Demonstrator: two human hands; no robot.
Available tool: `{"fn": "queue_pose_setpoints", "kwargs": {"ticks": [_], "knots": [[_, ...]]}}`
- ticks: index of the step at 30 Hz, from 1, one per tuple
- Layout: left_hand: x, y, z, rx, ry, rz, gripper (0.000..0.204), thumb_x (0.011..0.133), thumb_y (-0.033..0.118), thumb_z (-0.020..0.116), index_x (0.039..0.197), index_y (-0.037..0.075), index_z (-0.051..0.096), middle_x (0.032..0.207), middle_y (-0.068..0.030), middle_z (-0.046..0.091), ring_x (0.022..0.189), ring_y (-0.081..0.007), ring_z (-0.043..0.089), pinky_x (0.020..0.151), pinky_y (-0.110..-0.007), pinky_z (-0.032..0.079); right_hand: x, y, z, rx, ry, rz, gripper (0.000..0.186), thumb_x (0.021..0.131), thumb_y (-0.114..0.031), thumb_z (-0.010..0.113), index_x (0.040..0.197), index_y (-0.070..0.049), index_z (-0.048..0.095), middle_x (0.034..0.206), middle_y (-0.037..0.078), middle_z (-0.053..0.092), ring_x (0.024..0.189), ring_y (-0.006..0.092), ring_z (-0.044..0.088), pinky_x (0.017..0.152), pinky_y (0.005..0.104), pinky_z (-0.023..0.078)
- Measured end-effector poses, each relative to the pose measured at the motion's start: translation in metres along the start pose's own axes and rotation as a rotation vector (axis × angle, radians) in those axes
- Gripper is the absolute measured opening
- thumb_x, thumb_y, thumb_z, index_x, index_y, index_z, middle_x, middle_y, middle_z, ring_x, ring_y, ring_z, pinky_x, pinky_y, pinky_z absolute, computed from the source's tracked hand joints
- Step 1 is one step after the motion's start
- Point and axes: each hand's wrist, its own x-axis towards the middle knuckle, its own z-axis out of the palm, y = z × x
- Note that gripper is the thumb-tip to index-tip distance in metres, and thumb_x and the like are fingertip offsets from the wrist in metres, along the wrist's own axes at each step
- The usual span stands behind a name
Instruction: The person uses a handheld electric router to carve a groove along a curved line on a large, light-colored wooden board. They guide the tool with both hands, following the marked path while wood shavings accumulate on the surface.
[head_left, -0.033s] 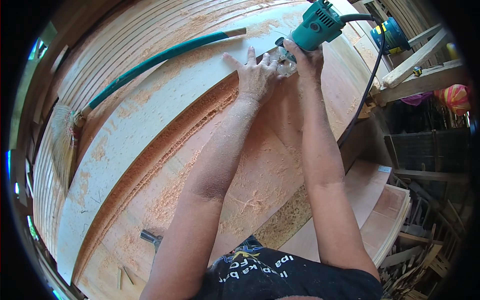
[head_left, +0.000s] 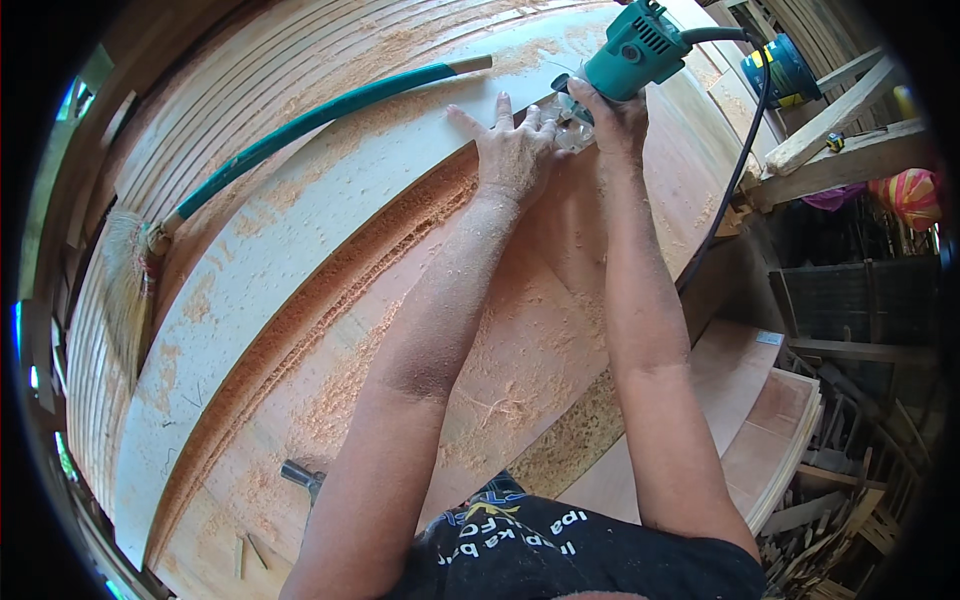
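A teal corded trim router stands at the far end of the curved white board. My right hand is wrapped round its lower body, close to the clear base. My left hand lies with fingers spread over the white board's inner edge, its thumb side against the router's base. The cutter is hidden by the base and my hands. Along that edge, a sawdust-filled groove curves across the plywood sheet. Dust coats my left hand and forearm.
A broom with a teal handle lies across the white board and slatted wood at the left. A hammer rests by my left arm. The black cord runs down the right, near a dark bucket and stacked plywood.
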Motion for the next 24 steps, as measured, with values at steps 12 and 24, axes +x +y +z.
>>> {"fn": "queue_pose_setpoints", "kwargs": {"ticks": [12,24], "knots": [[0.015,0.009,0.013,0.045,-0.021,0.008,0.047,0.092,0.053,0.062,0.131,0.028,0.065,0.139,0.0017,0.062,0.140,-0.0359,0.047,0.095,-0.094,0.006,0.012,0.005,-0.007,-0.009,-0.024,0.014,0.083,0.063,-0.056,0.086,0.118,0.000,0.061,0.110,0.018,0.070,0.103,0.0299,0.069,0.095,0.0409,0.052],[0.028,0.017,0.019,-0.038,-0.029,0.017,0.043,0.092,0.046,0.064,0.131,0.026,0.066,0.139,-0.0021,0.062,0.142,-0.0396,0.043,0.096,-0.094,0.004,0.025,0.009,-0.014,-0.060,-0.022,0.018,0.088,0.061,-0.057,0.086,0.120,0.002,0.059,0.111,0.019,0.070,0.105,0.0319,0.069,0.098,0.0413,0.050]]}}
